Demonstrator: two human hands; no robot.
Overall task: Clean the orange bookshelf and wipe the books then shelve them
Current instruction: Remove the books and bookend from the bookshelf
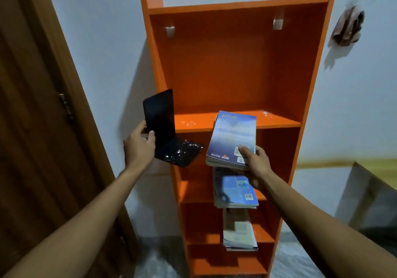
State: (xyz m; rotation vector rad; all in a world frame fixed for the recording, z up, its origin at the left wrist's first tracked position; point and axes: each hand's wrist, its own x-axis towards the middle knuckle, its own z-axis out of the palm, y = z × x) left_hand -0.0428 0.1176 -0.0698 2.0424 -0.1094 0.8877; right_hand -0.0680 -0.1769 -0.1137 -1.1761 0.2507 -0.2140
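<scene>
The tall orange bookshelf (232,67) stands against the wall in front of me. My left hand (140,146) grips a black L-shaped bookend (167,131) by its upright plate, left of the shelf; white specks lie on its flat foot. My right hand (255,161) holds a small stack of blue books (233,138) flat, just in front of the upper shelf board (277,121), which carries white crumbs of dirt. More blue books (234,191) lie on the shelf below, and a pale stack of books (238,232) lies on the one under that.
A brown wooden door (38,127) fills the left side. A brown cloth (348,26) hangs on the white wall to the right of the shelf. A grey framed panel (373,209) leans at the lower right. Two white brackets (277,23) sit at the shelf's back.
</scene>
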